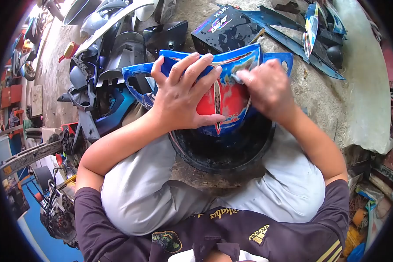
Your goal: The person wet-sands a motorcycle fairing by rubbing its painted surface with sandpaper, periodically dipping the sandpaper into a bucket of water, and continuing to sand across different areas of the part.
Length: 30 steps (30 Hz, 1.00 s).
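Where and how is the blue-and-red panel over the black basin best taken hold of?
I'd take the panel by its left wing, coming from the person's left. That end juts out past the basin, and its opening should let fingers wrap the rim. Under the middle, the basin would probably crowd the grip.

On the right side of the concrete floor [321,111], a hand could pass along the bare strip between the blue-and-red panel [233,99] and the pale ledge [373,109]. Long blue trim [288,38] blocks the far right corner. A black box [218,34] stands close beyond the panel; heaped plastic parts [124,54] crowd the left. Nearer, the basin [222,152] opens between the legs [137,179], which hem both sides.
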{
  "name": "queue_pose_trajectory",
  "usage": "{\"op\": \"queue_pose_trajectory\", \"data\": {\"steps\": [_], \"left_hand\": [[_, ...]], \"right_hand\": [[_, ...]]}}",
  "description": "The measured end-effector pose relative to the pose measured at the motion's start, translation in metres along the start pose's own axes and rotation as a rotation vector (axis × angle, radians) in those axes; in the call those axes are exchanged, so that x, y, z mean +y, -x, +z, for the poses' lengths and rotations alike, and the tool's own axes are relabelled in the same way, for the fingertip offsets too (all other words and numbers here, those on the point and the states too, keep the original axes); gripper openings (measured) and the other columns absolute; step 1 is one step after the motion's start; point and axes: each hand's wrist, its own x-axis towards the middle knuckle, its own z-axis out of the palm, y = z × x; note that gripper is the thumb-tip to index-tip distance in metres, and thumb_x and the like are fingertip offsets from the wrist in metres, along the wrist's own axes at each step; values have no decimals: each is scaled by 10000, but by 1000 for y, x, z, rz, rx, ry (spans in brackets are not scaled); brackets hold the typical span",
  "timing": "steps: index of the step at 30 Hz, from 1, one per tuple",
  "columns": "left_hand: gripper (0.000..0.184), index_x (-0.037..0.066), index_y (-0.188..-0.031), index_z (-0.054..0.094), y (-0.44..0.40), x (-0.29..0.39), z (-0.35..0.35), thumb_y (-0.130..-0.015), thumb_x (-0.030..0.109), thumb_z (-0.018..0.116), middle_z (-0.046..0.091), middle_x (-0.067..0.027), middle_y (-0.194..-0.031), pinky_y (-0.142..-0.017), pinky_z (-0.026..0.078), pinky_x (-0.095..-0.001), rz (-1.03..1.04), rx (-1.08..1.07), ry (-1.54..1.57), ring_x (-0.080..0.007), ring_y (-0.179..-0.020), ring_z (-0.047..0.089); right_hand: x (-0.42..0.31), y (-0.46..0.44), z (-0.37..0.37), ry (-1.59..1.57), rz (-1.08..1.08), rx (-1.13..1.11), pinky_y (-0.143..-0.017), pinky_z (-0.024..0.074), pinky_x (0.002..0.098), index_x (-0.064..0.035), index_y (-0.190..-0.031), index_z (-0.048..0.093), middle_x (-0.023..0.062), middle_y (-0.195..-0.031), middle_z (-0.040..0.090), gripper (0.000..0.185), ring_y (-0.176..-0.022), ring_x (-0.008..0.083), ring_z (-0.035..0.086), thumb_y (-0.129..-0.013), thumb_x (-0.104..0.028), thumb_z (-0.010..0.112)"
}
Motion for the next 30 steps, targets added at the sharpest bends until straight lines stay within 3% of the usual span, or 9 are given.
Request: {"op": "queue_pose_trajectory", "data": {"steps": [3,7,11,15,19,23,26,28,30], "left_hand": [[1057,178,-1531,640,-2,0,-2,-764,894,771,536,-80,-1632,-1255,129,-650,-12,-8,5,-309,-1520,474],[1063,178,-1540,633,3,1,0,-768,895,770,528,-82,-1640,-1259,126,-649,9,7,0,-308,-1538,455],[1073,183,-1537,633,1,-1,-2,-754,904,772,530,-78,-1637,-1258,125,-647,-13,-8,6,-306,-1537,456],[1072,183,-1536,631,2,1,0,-755,903,771,531,-84,-1636,-1260,122,-646,5,9,-6,-310,-1537,458],[1054,184,-1528,633,0,-1,-4,-763,895,773,529,-90,-1637,-1266,119,-641,-2,-20,-7,-318,-1536,458],[1068,186,-1540,624,3,1,-1,-764,905,767,524,-93,-1643,-1272,118,-639,3,-3,-14,-320,-1535,458],[1074,187,-1548,620,3,0,-3,-765,907,767,530,-94,-1636,-1272,121,-635,4,-7,-8,-319,-1533,461],[1072,190,-1545,622,0,-2,-4,-762,907,771,536,-94,-1628,-1270,124,-634,-3,-9,-10,-317,-1530,464],[1067,191,-1542,624,-1,-1,-3,-763,906,772,539,-91,-1625,-1269,123,-637,-2,-5,-9,-314,-1532,462]], "right_hand": [[26,0,-4,133,164,19,-827,512,435,-72,-1211,726,87,-879,663,367,-832,281,686,-851,-13,749],[-8,3,0,-102,-11,-43,-795,501,449,-94,-1205,735,86,-900,686,326,-828,286,688,-888,-18,743],[31,4,-4,133,238,-3,-839,523,433,-86,-1217,734,78,-900,686,379,-835,280,692,-845,-24,771],[-10,3,0,-77,8,-52,-786,498,452,-96,-1185,748,88,-939,727,289,-876,293,722,-908,-14,736],[29,4,-1,98,204,55,-784,492,439,-68,-1211,727,72,-846,635,346,-790,292,663,-867,-36,751],[1,9,4,-78,-12,-10,-779,479,443,-87,-1210,736,50,-837,642,357,-786,276,669,-862,-9,735],[13,4,-4,-25,23,-27,-781,480,439,-85,-1208,734,51,-845,655,353,-793,273,675,-864,-8,746],[22,4,2,26,198,88,-803,483,442,-91,-1201,741,56,-840,656,324,-798,282,673,-887,-11,752],[7,5,-2,45,139,12,-811,485,436,-92,-1191,739,54,-840,648,332,-794,274,668,-871,-6,755]]}}
